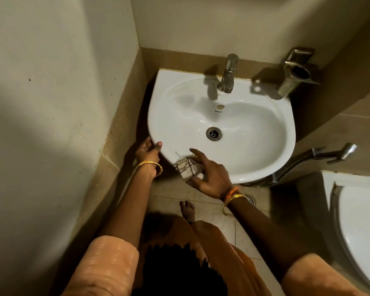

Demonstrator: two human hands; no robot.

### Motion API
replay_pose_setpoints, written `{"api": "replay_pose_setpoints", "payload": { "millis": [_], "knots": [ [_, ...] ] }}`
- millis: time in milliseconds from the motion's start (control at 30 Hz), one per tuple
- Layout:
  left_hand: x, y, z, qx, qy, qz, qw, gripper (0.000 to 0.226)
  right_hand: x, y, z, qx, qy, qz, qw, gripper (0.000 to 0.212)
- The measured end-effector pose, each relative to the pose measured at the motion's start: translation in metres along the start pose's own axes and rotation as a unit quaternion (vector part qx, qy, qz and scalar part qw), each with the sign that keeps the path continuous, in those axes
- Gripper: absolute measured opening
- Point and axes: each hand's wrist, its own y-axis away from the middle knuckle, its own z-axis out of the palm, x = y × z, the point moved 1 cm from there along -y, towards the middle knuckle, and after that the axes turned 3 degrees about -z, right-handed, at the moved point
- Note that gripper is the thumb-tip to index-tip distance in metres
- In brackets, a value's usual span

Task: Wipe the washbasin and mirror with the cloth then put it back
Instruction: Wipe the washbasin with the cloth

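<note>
The left hand (148, 151) is gripping the near-left rim of the white washbasin (263, 129), thumb lying on top and fingers curled under the edge. Just to its right, the right hand (209, 174) is pressing a pale checked cloth (186, 166) against the basin's front rim, fingers spread and nearly straight over it. Beyond the right hand's fingertips, the drain (213, 133) is sitting in the bowl, and the tap (228, 73) is standing farther back at the wall.

Bathroom: washbasin (222, 116), tap (228, 74), toilet (355, 214).
</note>
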Motion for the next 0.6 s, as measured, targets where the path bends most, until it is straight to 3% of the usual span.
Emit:
{"api": "replay_pose_setpoints", "payload": {
  "millis": [167, 267, 433, 600],
  "knots": [
    [0.003, -0.001, 0.002, -0.01, 0.005, 0.006, 1.0, 0.052, -0.04, -0.045, 0.019, -0.036, -0.052, 0.048, 0.997, 0.081],
    [0.007, 0.0, -0.002, -0.018, -0.015, -0.008, 1.0, 0.053, -0.036, -0.043, 0.023, -0.037, -0.05, 0.056, 0.996, 0.073],
    [0.001, 0.018, 0.009, 0.06, -0.095, 0.057, 0.992, 0.041, 0.01, 0.012, 0.006, 0.054, 0.115, -0.006, 0.992, 0.055],
    [-0.004, 0.046, 0.028, 0.104, -0.225, 0.107, 0.963, 0.034, 0.093, 0.058, -0.048, 0.065, 0.18, -0.049, 0.98, 0.053]
  ]
}}
